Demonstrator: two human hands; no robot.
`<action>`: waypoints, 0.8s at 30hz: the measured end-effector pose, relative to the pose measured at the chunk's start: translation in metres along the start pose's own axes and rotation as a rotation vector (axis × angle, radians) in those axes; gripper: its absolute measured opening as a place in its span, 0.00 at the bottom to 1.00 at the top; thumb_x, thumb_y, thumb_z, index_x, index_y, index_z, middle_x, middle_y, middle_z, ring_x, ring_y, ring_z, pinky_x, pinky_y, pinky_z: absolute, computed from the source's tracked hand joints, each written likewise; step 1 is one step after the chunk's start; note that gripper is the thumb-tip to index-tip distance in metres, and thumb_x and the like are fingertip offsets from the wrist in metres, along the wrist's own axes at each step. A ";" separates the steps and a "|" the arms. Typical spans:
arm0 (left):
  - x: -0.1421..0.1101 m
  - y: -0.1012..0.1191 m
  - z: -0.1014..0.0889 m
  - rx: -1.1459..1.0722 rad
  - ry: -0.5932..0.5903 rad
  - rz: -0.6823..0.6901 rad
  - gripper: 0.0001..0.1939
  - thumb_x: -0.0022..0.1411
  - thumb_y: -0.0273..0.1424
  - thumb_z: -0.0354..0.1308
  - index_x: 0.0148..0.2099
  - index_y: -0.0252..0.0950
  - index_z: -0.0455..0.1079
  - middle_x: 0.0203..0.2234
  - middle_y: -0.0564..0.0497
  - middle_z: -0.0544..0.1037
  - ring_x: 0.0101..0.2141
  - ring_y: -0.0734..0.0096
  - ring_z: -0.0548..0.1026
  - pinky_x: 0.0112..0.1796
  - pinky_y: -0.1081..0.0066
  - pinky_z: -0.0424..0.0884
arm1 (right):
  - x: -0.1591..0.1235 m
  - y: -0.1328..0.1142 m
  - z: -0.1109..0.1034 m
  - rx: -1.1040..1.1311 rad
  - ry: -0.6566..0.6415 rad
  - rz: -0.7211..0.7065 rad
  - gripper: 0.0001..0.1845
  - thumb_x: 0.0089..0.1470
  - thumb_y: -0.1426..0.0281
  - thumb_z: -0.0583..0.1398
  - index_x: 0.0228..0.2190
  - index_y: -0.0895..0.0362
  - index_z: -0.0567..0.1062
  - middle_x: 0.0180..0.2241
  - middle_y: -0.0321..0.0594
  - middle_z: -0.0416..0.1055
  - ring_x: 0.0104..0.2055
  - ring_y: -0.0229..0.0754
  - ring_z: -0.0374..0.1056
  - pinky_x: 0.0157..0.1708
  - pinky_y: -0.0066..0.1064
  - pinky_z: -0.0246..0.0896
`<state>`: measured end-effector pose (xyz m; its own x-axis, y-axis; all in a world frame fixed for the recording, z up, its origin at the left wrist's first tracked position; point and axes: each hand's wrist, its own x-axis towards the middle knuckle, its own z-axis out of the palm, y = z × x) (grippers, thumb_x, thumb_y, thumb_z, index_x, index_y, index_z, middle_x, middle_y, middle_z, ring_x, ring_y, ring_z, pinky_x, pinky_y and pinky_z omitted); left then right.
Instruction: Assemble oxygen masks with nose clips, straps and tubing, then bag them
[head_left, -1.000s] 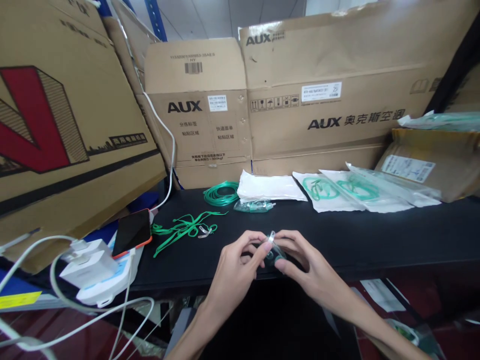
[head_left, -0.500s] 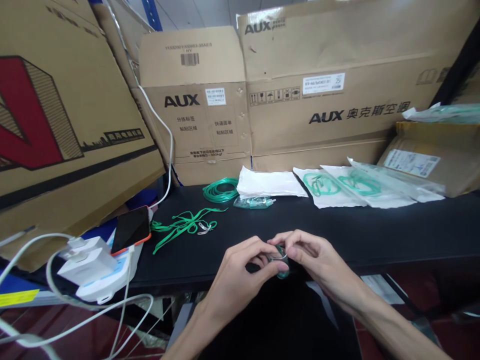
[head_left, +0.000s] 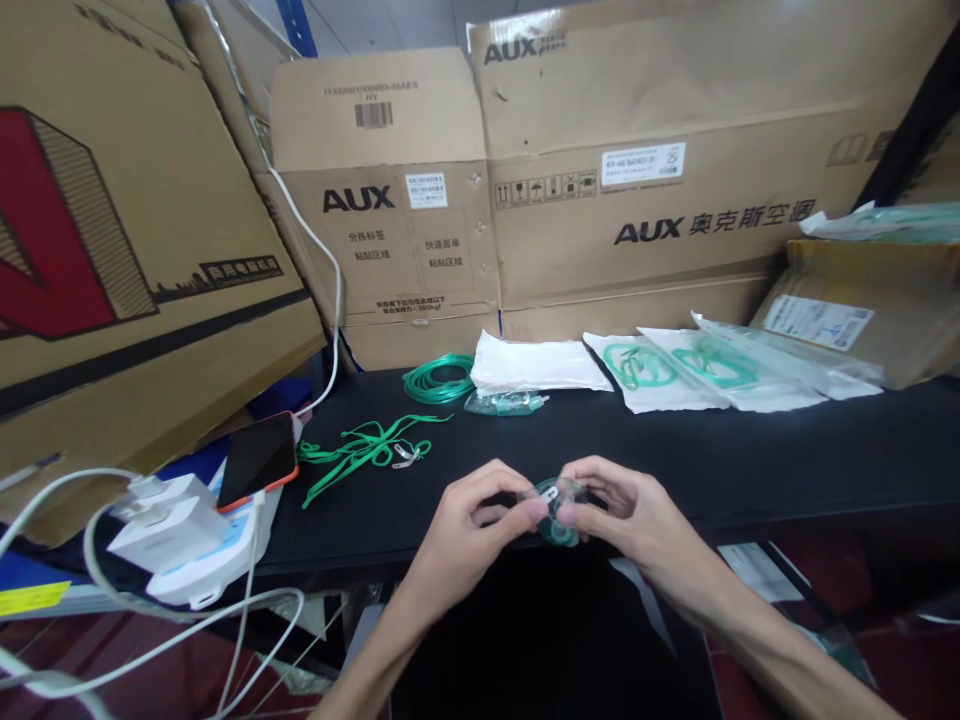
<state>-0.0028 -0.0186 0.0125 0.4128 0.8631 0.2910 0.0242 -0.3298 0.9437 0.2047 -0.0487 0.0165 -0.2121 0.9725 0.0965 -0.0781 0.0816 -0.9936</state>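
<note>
Both hands meet over the near edge of the black table (head_left: 750, 460). My left hand (head_left: 469, 530) and my right hand (head_left: 626, 520) pinch a small clear and green plastic mask piece (head_left: 556, 505) between their fingertips. Green elastic straps (head_left: 360, 452) with a small clear clip lie on the table to the left of my hands. A coil of green tubing (head_left: 439, 380) and a small clear bag of parts (head_left: 504, 402) lie farther back.
Large AUX cardboard boxes (head_left: 637, 160) wall the back and left. White and clear packets with green tubing (head_left: 675, 370) lie at the back right. A phone with an orange case (head_left: 255, 460), white chargers (head_left: 172, 520) and cables sit at the left.
The hands stayed together at the table edge, turning the small mask piece between the fingers. The view shifted slightly.
</note>
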 end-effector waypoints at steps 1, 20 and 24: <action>0.000 0.000 -0.001 -0.004 -0.012 -0.015 0.05 0.65 0.33 0.67 0.39 0.37 0.81 0.35 0.50 0.76 0.36 0.69 0.75 0.37 0.74 0.75 | 0.000 -0.001 0.001 0.010 0.018 0.015 0.14 0.50 0.62 0.73 0.35 0.55 0.78 0.32 0.33 0.73 0.36 0.39 0.69 0.37 0.29 0.65; 0.002 -0.003 0.005 0.064 -0.008 -0.103 0.09 0.63 0.37 0.67 0.38 0.36 0.82 0.32 0.52 0.70 0.27 0.75 0.68 0.25 0.78 0.68 | 0.003 0.006 0.004 -0.002 0.101 -0.008 0.14 0.46 0.60 0.74 0.26 0.57 0.82 0.28 0.36 0.73 0.32 0.40 0.65 0.32 0.32 0.60; 0.001 -0.001 0.006 0.106 -0.013 -0.083 0.12 0.66 0.38 0.64 0.36 0.35 0.81 0.31 0.53 0.69 0.26 0.75 0.66 0.24 0.78 0.66 | 0.003 0.002 -0.001 0.025 0.026 0.002 0.12 0.46 0.62 0.75 0.25 0.57 0.83 0.28 0.34 0.73 0.32 0.38 0.65 0.35 0.31 0.59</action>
<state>0.0029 -0.0195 0.0111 0.4168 0.8844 0.2103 0.1546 -0.2969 0.9423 0.2047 -0.0458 0.0150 -0.1869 0.9780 0.0922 -0.1024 0.0740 -0.9920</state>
